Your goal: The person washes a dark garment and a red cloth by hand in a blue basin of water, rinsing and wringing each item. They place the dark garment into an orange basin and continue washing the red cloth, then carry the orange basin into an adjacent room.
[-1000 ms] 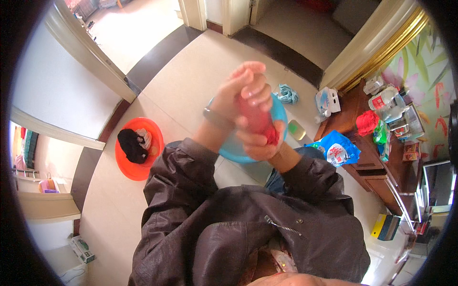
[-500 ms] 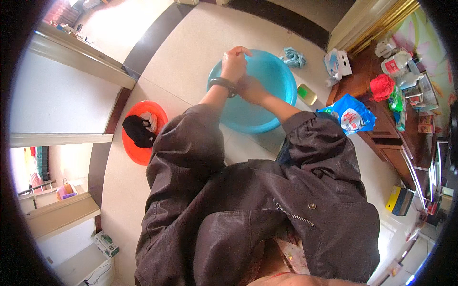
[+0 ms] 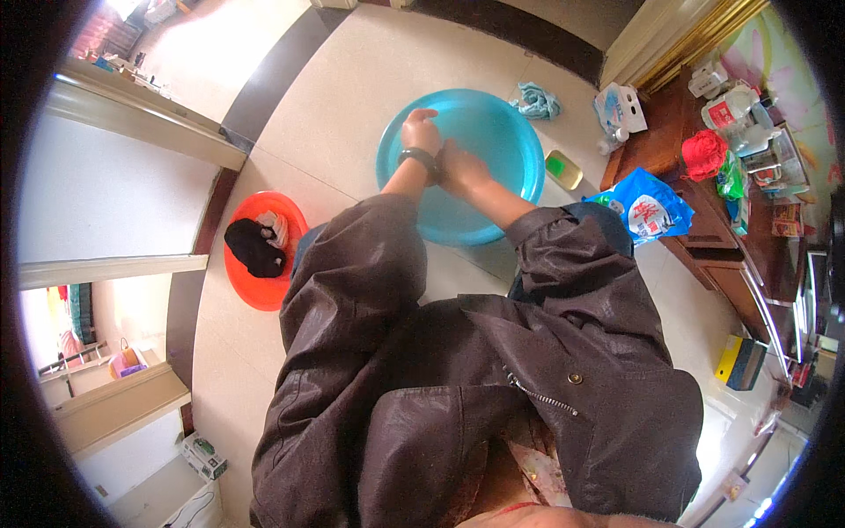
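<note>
Both my hands are over the round light-blue basin (image 3: 531, 141) on the floor. My left hand (image 3: 421, 134), with a dark bracelet (image 3: 417, 158) at its wrist, is curled closed near the basin's left side. Just to the right and a little nearer, my right hand (image 3: 463, 171) is bent inward, close against the left wrist. Its fingers look curled but are partly hidden. Whatever the hands hold, if anything, cannot be made out. Bluish water seems to fill the basin.
An orange-red basin (image 3: 296, 216) with black cloth (image 3: 253, 249) stands to the left. Right of the blue basin are a light-blue cloth (image 3: 537, 102), a dish with a green bar (image 3: 564, 169) and a blue bag (image 3: 650, 204). A brown cabinet (image 3: 704, 224) lines the right.
My left hand has moved a little down and left, and my right hand slightly right. A gap now shows between their fingers at the top.
</note>
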`<state>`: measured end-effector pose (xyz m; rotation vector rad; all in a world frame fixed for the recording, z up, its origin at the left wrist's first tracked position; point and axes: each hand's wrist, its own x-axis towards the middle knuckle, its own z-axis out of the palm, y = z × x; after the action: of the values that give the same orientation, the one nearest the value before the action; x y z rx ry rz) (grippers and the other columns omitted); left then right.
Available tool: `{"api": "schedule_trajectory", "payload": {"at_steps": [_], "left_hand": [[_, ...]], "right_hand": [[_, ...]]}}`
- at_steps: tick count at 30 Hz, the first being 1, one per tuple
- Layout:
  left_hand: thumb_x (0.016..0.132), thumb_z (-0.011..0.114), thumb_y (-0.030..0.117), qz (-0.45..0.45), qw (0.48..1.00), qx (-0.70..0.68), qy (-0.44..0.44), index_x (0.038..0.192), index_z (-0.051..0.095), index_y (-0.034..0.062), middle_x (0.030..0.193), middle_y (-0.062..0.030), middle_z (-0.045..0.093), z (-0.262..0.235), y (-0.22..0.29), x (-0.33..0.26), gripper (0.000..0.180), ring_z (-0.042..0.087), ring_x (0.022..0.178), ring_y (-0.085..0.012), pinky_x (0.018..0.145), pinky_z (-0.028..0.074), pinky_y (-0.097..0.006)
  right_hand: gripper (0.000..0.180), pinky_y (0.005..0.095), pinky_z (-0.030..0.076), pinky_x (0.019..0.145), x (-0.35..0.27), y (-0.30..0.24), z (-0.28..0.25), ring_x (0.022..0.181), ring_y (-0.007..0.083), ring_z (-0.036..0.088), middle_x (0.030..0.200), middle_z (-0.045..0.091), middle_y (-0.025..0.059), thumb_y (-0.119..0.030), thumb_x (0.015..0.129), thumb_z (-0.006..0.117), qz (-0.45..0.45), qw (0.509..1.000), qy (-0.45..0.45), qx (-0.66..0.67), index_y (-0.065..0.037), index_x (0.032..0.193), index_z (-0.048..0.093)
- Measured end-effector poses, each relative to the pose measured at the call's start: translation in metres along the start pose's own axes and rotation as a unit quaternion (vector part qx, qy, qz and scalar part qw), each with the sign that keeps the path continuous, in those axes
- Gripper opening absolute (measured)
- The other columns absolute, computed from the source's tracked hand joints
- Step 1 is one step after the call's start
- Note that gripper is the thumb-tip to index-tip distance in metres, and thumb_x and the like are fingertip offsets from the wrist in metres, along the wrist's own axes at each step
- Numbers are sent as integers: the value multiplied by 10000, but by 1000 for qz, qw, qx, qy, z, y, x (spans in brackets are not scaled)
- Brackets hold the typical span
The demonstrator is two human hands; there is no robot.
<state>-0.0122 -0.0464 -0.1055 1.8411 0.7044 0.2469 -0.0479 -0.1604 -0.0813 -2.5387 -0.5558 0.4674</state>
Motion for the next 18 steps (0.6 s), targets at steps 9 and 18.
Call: {"api": "schedule_trajectory", "payload": {"at_steps": [9, 18], "left_hand": [[920, 541, 230, -151, 888, -373, -223, 1225, 521, 48, 850, -115, 625, -38, 20, 13, 355, 615, 725, -197, 653, 523, -331], [705, 681, 93, 578, 785, 216, -56, 1298, 488, 135, 1329, -145, 481, -67, 61, -54, 625, 422, 1277, -323, 1082, 271, -524]], "right_hand": [[504, 283, 416, 432, 12, 19, -36, 499, 151, 522, 664, 554, 53, -584, 847, 534, 29, 880, -198, 430, -100, 984, 516], [504, 172, 278, 296, -4, 31, -74, 390, 64, 391, 586, 457, -1, -592, 905, 424, -2, 489, -419, 765, -118, 1031, 541]]}}
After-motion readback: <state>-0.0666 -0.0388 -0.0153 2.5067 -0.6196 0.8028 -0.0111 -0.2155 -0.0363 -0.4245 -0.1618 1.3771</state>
